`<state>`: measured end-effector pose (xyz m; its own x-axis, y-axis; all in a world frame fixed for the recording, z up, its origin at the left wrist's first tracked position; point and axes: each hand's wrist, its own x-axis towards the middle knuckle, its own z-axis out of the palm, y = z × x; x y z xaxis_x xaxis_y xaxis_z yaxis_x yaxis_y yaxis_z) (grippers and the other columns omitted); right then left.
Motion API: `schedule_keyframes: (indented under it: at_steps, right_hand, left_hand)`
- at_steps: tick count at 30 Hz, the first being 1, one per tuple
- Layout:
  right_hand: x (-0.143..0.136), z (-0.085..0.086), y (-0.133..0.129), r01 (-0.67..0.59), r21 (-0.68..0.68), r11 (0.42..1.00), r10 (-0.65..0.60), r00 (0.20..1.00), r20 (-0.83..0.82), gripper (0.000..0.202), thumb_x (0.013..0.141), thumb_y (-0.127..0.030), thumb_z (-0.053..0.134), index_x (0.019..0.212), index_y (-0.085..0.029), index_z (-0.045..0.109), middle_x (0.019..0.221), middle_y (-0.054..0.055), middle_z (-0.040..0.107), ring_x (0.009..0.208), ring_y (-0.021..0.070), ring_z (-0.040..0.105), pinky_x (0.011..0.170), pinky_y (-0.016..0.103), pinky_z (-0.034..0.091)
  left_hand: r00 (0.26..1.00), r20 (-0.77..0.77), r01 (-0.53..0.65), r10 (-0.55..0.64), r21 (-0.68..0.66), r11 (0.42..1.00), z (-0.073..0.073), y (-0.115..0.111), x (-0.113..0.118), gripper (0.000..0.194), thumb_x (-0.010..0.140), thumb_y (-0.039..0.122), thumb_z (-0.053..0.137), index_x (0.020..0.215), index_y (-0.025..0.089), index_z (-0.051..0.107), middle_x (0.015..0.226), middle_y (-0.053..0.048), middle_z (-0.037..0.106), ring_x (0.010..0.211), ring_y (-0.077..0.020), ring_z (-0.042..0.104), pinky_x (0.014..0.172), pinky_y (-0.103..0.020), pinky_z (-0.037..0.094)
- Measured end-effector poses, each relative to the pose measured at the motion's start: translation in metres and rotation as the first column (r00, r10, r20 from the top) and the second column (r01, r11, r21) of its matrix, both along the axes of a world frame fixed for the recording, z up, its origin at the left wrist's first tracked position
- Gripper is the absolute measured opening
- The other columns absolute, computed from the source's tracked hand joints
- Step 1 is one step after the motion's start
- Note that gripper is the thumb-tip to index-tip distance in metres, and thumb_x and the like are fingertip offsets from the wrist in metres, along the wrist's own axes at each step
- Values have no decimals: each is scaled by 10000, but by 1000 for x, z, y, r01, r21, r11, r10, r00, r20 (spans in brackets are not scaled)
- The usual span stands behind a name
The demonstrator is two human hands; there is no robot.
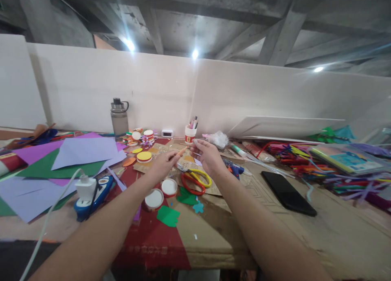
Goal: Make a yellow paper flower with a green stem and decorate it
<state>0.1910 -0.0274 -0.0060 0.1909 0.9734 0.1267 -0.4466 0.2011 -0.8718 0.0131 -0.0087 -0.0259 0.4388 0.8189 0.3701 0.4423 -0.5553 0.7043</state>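
My left hand (165, 165) is closed around a slim orange piece (182, 151) that points up to the right; its exact kind is unclear. Just to the right, my right hand (207, 154) is closed in a pinch, and what its fingertips hold, if anything, is too small to name. Below both hands lie scissors (195, 182) with red and yellow handles. Nearer me are two round white-topped tubs (154, 199), green paper pieces (168, 216) and a light blue flower cutout (198, 207). A yellow-topped tub (144, 156) stands left of my left hand.
Purple and green paper sheets (82, 152) and a power strip (93, 197) lie left. A bottle (119, 119) and a cup of pens (190, 133) stand behind. On the right are a black phone (287, 193), a blue glue gun (234, 169) and colourful craft strips (293, 159).
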Motion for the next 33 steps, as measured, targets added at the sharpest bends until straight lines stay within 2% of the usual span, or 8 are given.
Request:
schedule_keyframes:
  at_steps: [7, 11, 16, 21, 27, 33]
  right_hand:
    - [-2, -2, 2, -44, -22, 999, 44, 999, -17, 168, 694, -277, 756, 758, -191, 626, 635, -39, 597, 613, 110, 576, 680, 286, 499]
    - [-4, -1, 2, -14, -40, 999, 15, 999, 29, 159, 694, -274, 724, 769, -204, 601, 656, -31, 614, 633, 127, 592, 674, 293, 500]
    - [-4, -2, 2, 51, 21, 998, -53, 990, 131, 193, 683, -304, 685, 785, -218, 547, 778, 7, 663, 720, 155, 610, 692, 305, 490]
    - [-3, -6, 4, 91, 109, 990, -115, 963, 245, 251, 648, -396, 693, 773, -208, 583, 763, -3, 599, 711, 133, 537, 656, 253, 433]
    - [-6, -10, 4, 88, 127, 988, -118, 961, 248, 225, 646, -362, 696, 784, -203, 616, 746, -31, 570, 653, 101, 486, 639, 241, 379]
    - [-11, -12, 3, 97, 116, 989, -124, 958, 257, 251, 611, -360, 719, 778, -199, 622, 756, -26, 598, 640, 101, 487, 631, 246, 382]
  left_hand:
    - [1000, -17, 20, -20, -16, 1000, 1, -3, 1, 368, 897, 459, 419, 867, 170, 645, 666, 14, 564, 611, -136, 492, 587, -260, 344]
    - [1000, -20, 19, -19, -14, 1000, 1, -3, 1, 363, 895, 455, 418, 864, 170, 640, 655, 16, 556, 604, -137, 490, 579, -259, 342]
    - [1000, -15, 16, -16, -10, 1000, 0, -3, 2, 362, 888, 466, 424, 843, 175, 634, 647, 15, 562, 595, -140, 496, 572, -258, 356]
    - [1000, -13, 20, -20, -32, 999, 0, -3, 2, 404, 891, 481, 412, 935, 167, 662, 664, 5, 585, 594, -145, 511, 570, -263, 364]
    - [1000, -9, 27, -27, -40, 999, -1, -1, 2, 399, 892, 481, 416, 942, 169, 660, 660, 10, 573, 602, -142, 505, 573, -258, 360]
    - [998, 45, 51, -48, -71, 996, -2, -1, 2, 378, 890, 476, 419, 878, 169, 639, 652, 11, 563, 583, -135, 495, 550, -252, 360]
